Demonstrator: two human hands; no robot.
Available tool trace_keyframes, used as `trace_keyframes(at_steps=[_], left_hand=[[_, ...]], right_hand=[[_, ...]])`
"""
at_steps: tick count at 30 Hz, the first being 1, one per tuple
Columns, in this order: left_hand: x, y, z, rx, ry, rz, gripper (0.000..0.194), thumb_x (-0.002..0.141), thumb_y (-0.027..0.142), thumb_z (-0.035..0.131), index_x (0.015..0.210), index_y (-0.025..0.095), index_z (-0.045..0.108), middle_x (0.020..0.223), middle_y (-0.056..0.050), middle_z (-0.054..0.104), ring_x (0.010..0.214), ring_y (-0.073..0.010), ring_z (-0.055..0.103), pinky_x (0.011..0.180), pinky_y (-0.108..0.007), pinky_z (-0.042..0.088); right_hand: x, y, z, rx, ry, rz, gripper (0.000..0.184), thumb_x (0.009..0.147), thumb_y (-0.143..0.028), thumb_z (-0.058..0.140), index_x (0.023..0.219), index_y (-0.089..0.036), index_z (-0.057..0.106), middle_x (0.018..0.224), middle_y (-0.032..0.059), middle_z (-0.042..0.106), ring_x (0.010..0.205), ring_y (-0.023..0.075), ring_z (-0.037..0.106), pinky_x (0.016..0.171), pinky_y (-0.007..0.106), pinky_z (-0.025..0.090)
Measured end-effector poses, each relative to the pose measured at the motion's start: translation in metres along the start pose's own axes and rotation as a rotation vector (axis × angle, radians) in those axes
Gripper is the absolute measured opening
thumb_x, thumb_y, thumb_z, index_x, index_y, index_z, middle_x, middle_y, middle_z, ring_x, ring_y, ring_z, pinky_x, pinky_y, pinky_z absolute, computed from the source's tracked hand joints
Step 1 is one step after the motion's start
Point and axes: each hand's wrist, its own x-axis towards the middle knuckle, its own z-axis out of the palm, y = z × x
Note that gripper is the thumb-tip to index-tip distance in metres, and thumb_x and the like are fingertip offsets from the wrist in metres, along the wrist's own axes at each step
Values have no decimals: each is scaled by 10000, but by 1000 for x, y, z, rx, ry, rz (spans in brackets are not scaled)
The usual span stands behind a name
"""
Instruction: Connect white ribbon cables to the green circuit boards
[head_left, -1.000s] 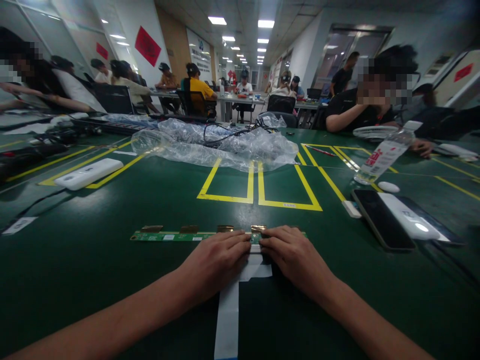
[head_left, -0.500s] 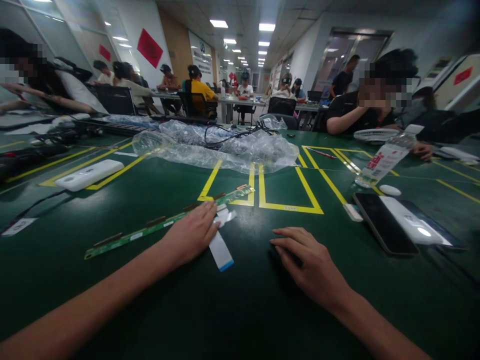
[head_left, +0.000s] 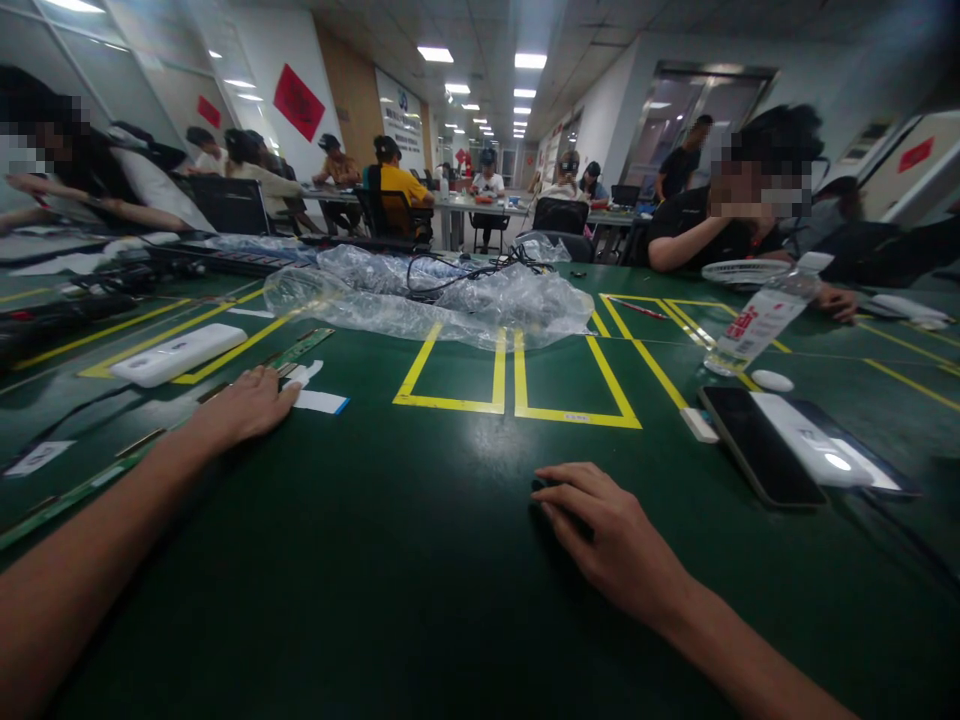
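A long narrow green circuit strip (head_left: 300, 348) lies slanted across the left of the green table (head_left: 450, 560), with a white flat ribbon cable (head_left: 319, 401) attached near its far end. My left hand (head_left: 244, 405) rests on the strip, palm down, fingers curled over it beside the ribbon. My right hand (head_left: 600, 535) lies flat on the bare table in front of me, fingers stretched out to the left, holding nothing.
Clear plastic wrap (head_left: 435, 290) with a black cable lies beyond two yellow-taped boxes (head_left: 517, 385). A black phone (head_left: 761, 445), white devices (head_left: 814, 440) and a water bottle (head_left: 757, 320) sit right. A white device (head_left: 176, 353) lies left. People sit at the tables around.
My left hand has slid the circuit strip and its ribbon cable from the table's middle to the far left, swinging it slanted. My right hand let go and stayed flat on the table.
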Motion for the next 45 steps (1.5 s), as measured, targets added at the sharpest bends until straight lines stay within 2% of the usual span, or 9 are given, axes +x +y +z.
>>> trace_keyframes(at_steps=[7,11,17,24,29,33,39,42,45], left_hand=[[-7,6,-6,37,-101,-145,833,986,583,233,1360,-144,393,1462,-331,358,1356,-473,344,1070,-569,312],[-12,25,-15,36,-143,-97,746,1006,515,216,1466,-65,308,1566,-277,184,1440,-458,172,1102,-645,216],[-32,101,-25,-1,-244,214,666,1008,488,240,1538,87,272,1600,-143,183,1478,-316,183,1180,-506,217],[-102,207,-32,-87,-91,869,568,975,455,471,1492,233,395,1548,-77,356,1419,-292,351,1144,-481,325],[-131,235,-39,-99,-51,961,554,957,415,517,1463,207,430,1512,-89,418,1391,-290,399,1105,-459,382],[-105,214,-39,-67,-56,816,493,1003,448,381,1453,257,449,1524,-38,411,1391,-249,400,1120,-434,365],[-28,95,-15,44,42,27,714,989,502,289,1443,-41,375,1548,-272,254,1428,-435,237,1108,-596,260],[-13,46,-9,18,-18,-74,878,975,626,210,1373,-133,402,1467,-312,367,1356,-485,332,1038,-599,332],[-11,39,-7,-3,-36,-40,931,957,664,175,1351,-140,430,1441,-306,414,1346,-466,369,1045,-582,345]], right_hand=[[1,0,-1,16,-9,2,226,950,-161,503,1086,-231,670,1230,74,630,1148,225,557,942,440,487],[1,0,0,24,-12,5,232,948,-158,504,1094,-240,666,1234,67,628,1152,221,553,948,441,485],[0,2,1,23,-1,2,221,949,-165,506,1086,-230,667,1222,67,635,1141,218,558,945,430,482],[1,-3,3,-8,-15,7,277,946,-165,509,1161,-257,659,1229,67,640,1145,236,557,947,454,473],[0,-12,7,-81,-69,-26,370,937,-200,529,1284,-299,610,1315,76,599,1218,276,514,982,511,450],[-2,-13,5,-108,-106,-31,369,935,-213,532,1281,-308,618,1352,79,576,1257,289,491,998,527,442],[-4,-8,3,-80,-134,-13,433,908,-182,552,1324,-299,577,1376,70,558,1268,280,487,1021,539,437],[-4,-9,5,-97,-118,0,448,906,-197,564,1349,-264,561,1378,86,561,1271,290,485,1028,552,432],[-3,-11,5,-114,-135,-2,401,915,-220,560,1310,-272,601,1387,94,556,1284,303,478,1017,559,441]])
